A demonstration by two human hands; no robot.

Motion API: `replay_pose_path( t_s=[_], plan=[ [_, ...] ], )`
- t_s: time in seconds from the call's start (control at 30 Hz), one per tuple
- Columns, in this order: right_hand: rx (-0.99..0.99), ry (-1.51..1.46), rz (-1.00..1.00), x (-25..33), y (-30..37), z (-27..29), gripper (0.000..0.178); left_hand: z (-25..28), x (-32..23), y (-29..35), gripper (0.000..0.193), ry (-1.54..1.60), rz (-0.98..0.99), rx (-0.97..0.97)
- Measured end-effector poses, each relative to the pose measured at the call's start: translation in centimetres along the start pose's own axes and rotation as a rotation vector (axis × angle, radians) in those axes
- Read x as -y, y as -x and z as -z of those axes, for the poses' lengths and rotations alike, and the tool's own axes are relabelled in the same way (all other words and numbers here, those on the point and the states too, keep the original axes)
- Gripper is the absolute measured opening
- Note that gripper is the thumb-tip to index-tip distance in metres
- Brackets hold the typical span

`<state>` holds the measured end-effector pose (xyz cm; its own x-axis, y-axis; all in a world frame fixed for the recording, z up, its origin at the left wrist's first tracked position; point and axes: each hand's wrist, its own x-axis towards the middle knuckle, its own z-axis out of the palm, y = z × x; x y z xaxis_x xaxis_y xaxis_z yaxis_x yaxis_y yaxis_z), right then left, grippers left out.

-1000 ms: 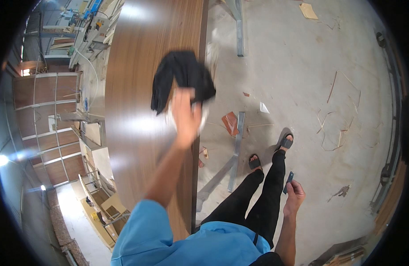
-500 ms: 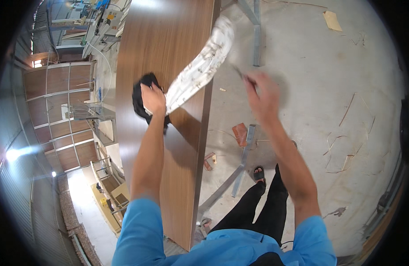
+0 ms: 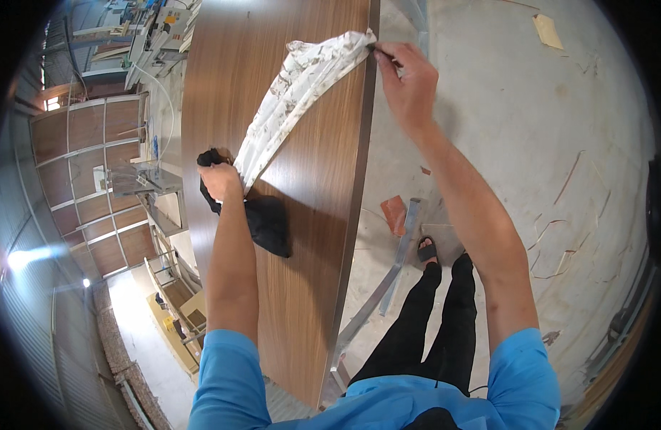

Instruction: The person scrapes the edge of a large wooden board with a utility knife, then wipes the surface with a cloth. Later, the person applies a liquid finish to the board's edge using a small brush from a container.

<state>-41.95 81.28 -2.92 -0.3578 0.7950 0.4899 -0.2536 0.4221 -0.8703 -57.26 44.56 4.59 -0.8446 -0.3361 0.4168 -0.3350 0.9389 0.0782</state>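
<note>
My left hand point(image 3: 221, 180) is closed over a bunched black cloth point(image 3: 267, 223) above the wood-grain panel point(image 3: 295, 287). From that fist a white cloth with a dark speckled print point(image 3: 291, 93) stretches up and to the right. My right hand point(image 3: 409, 79) pinches something dark and small at the far end of the white cloth, just past the panel's right edge. Whether that dark bit belongs to the cloth cannot be made out. One end of the black cloth hangs down beside my left wrist.
Metal legs point(image 3: 398, 265) stand under the panel's right side. A reddish-brown block point(image 3: 393, 215) lies on the concrete floor point(image 3: 502, 179), along with thin offcut strips and a tan scrap point(image 3: 548, 31). Machinery and stacked boards point(image 3: 162, 36) occupy the far left.
My right hand has moved up and left, and now pinches at the white cloth's far end. My left hand has shifted left and down with the black cloth, whose end now hangs out.
</note>
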Motion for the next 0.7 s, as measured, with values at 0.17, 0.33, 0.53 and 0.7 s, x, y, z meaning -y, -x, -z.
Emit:
replay_pose_path(
  t_s=[0.17,0.33,0.53,0.7],
  plan=[
    [0.407,-0.239,-0.257,1.2,0.2,3.2,0.016,0.8,7.7,-0.6,0.035,-0.152,0.09,0.033],
    [0.727,0.075,0.154,2.8,0.6,10.8,0.015,0.2,10.1,-1.5,0.032,-0.067,0.008,0.05],
    [0.203,0.11,-0.067,0.5,-3.1,5.9,0.008,-0.2,10.5,-1.0,0.033,-0.035,0.019,0.039],
    [0.067,0.222,0.113,-0.5,-1.7,1.3,0.009,-0.2,12.0,-0.3,0.033,-0.041,-0.047,0.013]
  ],
)
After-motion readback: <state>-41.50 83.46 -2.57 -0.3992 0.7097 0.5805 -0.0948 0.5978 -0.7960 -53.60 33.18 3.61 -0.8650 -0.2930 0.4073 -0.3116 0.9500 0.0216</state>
